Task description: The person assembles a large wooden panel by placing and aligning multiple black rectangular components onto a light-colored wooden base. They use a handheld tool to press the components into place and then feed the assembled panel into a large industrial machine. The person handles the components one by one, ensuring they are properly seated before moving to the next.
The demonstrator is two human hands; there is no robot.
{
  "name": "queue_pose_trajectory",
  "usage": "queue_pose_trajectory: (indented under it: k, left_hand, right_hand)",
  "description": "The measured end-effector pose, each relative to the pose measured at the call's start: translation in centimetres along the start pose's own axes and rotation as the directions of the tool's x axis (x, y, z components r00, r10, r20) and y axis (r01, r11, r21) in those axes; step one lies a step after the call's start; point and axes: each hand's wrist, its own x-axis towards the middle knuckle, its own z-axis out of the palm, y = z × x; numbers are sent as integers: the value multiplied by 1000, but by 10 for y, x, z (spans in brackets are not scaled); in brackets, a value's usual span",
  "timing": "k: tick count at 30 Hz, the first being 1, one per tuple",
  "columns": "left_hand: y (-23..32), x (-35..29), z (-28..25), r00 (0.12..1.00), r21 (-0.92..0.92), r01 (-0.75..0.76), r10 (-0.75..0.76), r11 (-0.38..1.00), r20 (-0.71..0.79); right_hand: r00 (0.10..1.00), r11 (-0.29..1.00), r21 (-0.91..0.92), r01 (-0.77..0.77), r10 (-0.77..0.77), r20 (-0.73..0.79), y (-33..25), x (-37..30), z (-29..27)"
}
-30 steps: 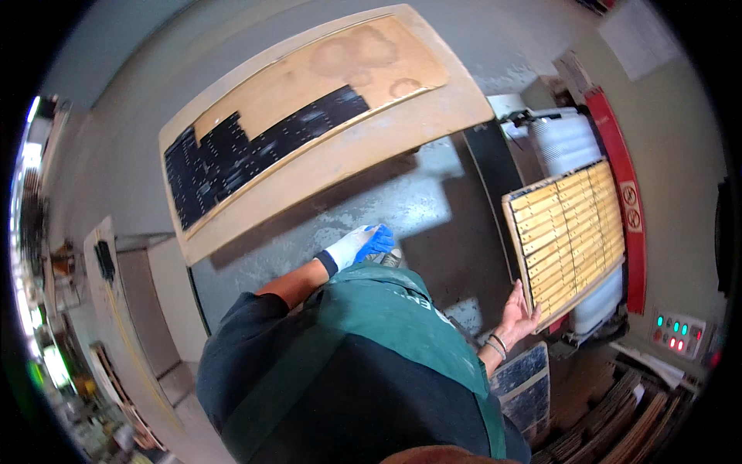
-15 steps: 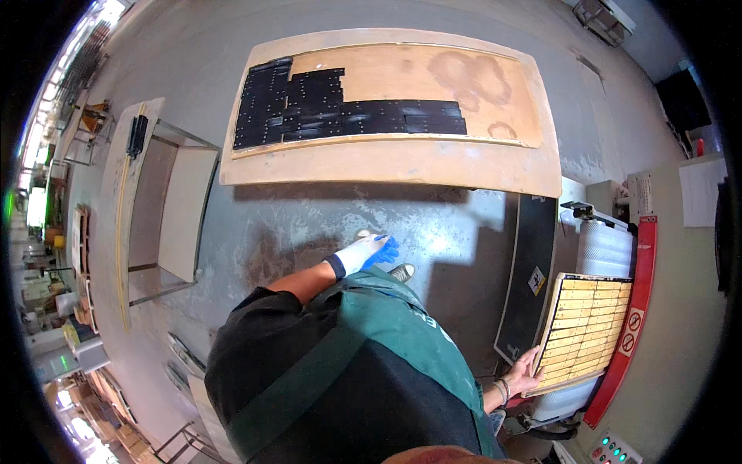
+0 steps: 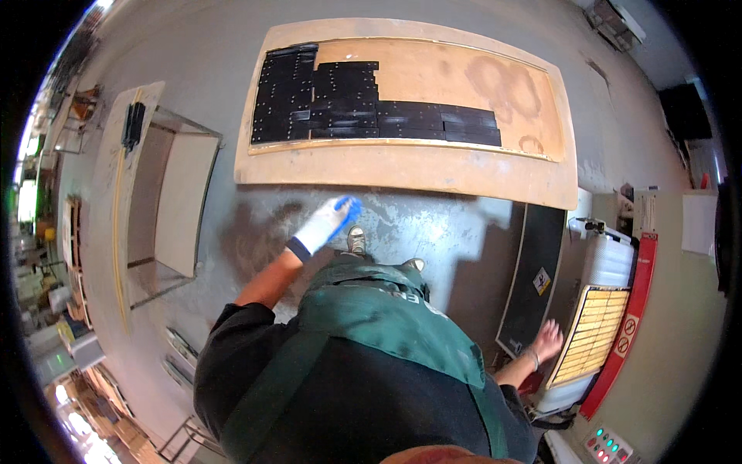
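Note:
My left hand (image 3: 326,223) wears a white glove with blue fingertips. It hangs free over the grey floor just in front of a large wooden board (image 3: 402,166) and holds nothing. Black rectangular tiles (image 3: 348,104) cover the left and middle of that board. My right hand (image 3: 546,341), bare with a wristband, grips the lower left edge of a yellow grid panel (image 3: 599,329), which rests flat over a white container (image 3: 610,263) at my right.
A black panel (image 3: 533,271) stands between me and the white container. A red strip (image 3: 630,325) runs along the yellow panel's far side, with a button box (image 3: 607,447) below. A metal-framed table (image 3: 182,201) stands at the left. My shoes (image 3: 355,240) are on the concrete floor.
My view has swung left and down toward the board. The yellow grid panel went from upright in my right hand to lying low at my right. My left hand stayed out in front.

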Motion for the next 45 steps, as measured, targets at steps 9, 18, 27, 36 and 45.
queue_pose_trajectory:
  k: [9,18,27,36,45]
  left_hand:
    - [100,148,-142,740,839,-346,672,420,-31]
    - [164,285,-165,896,928,-16,417,372,-152]
    - [155,367,-181,882,990,-51,471,130,-16]
    - [184,356,-203,941,943,-28,327,332,-88]
    - [192,288,-253,818,888,-127,553,443,-158]
  right_hand:
    - [570,905,-425,-26,363,738,287,-210,385]
    - [262,-7,-267,964,215,941,438,-289,604]
    - [254,49,-296,954,396,882,467,-284,644]
    - [211,44,-242,969,352,912,500,-311,709]
    - [6,342,-162,926,415,910,500,-267,712]
